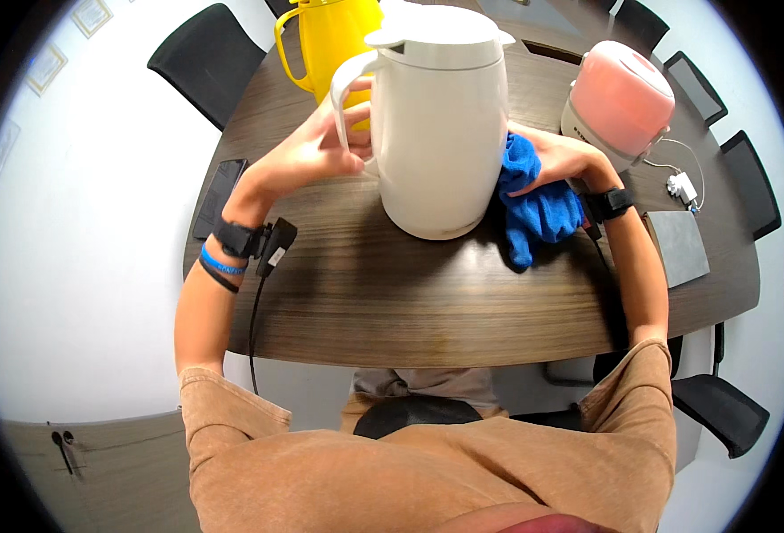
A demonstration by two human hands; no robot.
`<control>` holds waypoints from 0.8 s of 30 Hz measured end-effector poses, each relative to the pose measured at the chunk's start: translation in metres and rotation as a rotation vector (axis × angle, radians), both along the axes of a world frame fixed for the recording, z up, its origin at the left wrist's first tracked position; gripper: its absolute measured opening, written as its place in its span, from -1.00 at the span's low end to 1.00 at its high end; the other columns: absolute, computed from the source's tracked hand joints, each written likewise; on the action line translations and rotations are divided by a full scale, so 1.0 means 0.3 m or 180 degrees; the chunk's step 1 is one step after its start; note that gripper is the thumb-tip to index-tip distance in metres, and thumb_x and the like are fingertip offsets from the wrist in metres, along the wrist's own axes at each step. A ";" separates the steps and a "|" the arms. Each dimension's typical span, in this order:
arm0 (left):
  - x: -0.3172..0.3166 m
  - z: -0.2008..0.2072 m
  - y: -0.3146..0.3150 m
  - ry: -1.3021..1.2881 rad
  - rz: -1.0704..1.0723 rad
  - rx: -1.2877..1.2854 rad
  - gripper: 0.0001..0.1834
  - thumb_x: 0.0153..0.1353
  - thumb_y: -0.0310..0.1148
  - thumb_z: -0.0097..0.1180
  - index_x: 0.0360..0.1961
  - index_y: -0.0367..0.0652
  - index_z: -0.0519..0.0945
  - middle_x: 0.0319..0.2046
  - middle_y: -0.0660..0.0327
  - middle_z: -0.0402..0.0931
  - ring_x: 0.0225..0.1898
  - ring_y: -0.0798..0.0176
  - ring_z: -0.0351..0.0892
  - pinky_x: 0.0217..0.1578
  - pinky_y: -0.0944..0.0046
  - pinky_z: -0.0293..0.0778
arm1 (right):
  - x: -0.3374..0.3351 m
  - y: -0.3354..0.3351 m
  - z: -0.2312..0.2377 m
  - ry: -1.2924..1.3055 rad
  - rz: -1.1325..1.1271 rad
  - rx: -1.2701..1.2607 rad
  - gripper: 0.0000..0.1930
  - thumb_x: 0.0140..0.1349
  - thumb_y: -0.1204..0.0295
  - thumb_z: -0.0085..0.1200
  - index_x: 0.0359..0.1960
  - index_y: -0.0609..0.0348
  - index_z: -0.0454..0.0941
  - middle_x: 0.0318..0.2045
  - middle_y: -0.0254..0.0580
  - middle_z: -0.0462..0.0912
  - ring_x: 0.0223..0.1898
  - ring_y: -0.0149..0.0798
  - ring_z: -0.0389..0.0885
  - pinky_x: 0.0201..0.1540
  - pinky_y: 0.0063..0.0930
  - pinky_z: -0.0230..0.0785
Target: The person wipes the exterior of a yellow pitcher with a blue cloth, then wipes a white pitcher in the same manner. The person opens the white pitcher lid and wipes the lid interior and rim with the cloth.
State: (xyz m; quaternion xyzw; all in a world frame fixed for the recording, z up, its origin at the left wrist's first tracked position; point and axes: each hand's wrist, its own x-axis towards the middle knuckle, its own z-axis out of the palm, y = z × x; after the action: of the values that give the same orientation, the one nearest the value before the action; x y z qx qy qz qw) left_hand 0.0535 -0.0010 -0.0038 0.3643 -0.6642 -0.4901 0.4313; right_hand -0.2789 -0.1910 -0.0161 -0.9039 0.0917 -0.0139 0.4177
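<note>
A white vacuum jug (441, 133) with a lid and a side handle (343, 93) stands upright on the table in front of me. My left hand (325, 142) is at its left side, fingers curled behind the handle and against the body; the fingertips are partly hidden. On the jug's right side, my right hand (556, 158) grips a crumpled blue cloth (539, 209), part of which hangs down to the tabletop. The right fingertips are out of sight behind cloth and jug. Just behind the jug is a yellow jug (334, 40) with its own handle.
The dark wood table (365, 311) curves toward me. At the right stand a pink and cream appliance (623, 98), a white plug adapter (682, 188) with cord and a grey notebook (679, 249). A dark phone-like slab (220, 197) lies left. Cables trail from both wrists; black chairs (210, 62) surround the table.
</note>
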 end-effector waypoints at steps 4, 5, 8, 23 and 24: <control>-0.009 -0.035 -0.070 0.0601 0.0132 0.0014 -0.12 0.13 -0.47 0.03 0.54 -0.07 0.10 0.28 0.14 0.46 0.10 0.28 0.53 0.09 0.23 0.47 | -0.008 -0.008 -0.012 -0.0078 -0.0033 0.0008 0.05 0.01 0.30 0.56 0.53 0.14 0.17 0.40 -0.02 0.41 0.42 -0.13 0.32 0.51 -0.20 0.14; -0.023 -0.025 -0.065 0.0515 0.0291 0.0028 -0.18 0.18 -0.46 0.02 0.52 -0.08 0.16 0.22 0.17 0.49 0.06 0.34 0.52 0.07 0.25 0.49 | -0.008 -0.012 -0.021 -0.0128 -0.0008 0.0040 0.05 0.00 0.29 0.56 0.52 0.14 0.18 0.39 -0.03 0.41 0.42 -0.13 0.33 0.51 -0.20 0.15; -0.045 -0.010 -0.043 -0.0373 0.0953 0.0338 -0.26 0.24 -0.42 0.06 0.48 -0.09 0.23 0.19 0.22 0.50 0.11 0.40 0.51 0.05 0.27 0.51 | -0.003 -0.002 -0.017 -0.0102 -0.0017 0.0043 0.08 0.00 0.30 0.57 0.54 0.14 0.12 0.40 -0.03 0.39 0.42 -0.16 0.30 0.52 -0.21 0.12; -0.058 -0.044 -0.195 -0.0344 0.0676 0.0355 -0.56 0.50 -0.30 0.06 0.31 -0.26 0.42 0.18 0.15 0.52 0.12 0.24 0.57 0.12 0.23 0.56 | -0.024 -0.036 -0.048 -0.0029 0.0204 0.0235 0.00 -0.05 0.38 0.59 0.46 0.17 0.27 0.34 -0.07 0.48 0.35 -0.22 0.39 0.45 -0.22 0.23; -0.048 -0.048 -0.180 -0.0573 0.0856 0.0265 -0.53 0.49 -0.29 0.08 0.32 -0.26 0.40 0.20 0.12 0.51 0.15 0.22 0.57 0.13 0.20 0.56 | -0.019 -0.031 -0.045 -0.0043 0.0213 0.0219 0.00 -0.05 0.38 0.59 0.46 0.17 0.26 0.34 -0.07 0.48 0.36 -0.22 0.39 0.45 -0.22 0.23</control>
State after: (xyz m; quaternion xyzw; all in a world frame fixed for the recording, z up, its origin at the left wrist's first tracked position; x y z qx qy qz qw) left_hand 0.0391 -0.0550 -0.0182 0.5099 -0.6245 -0.4204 0.4163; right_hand -0.2845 -0.2004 -0.0296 -0.8914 0.0590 -0.0028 0.4493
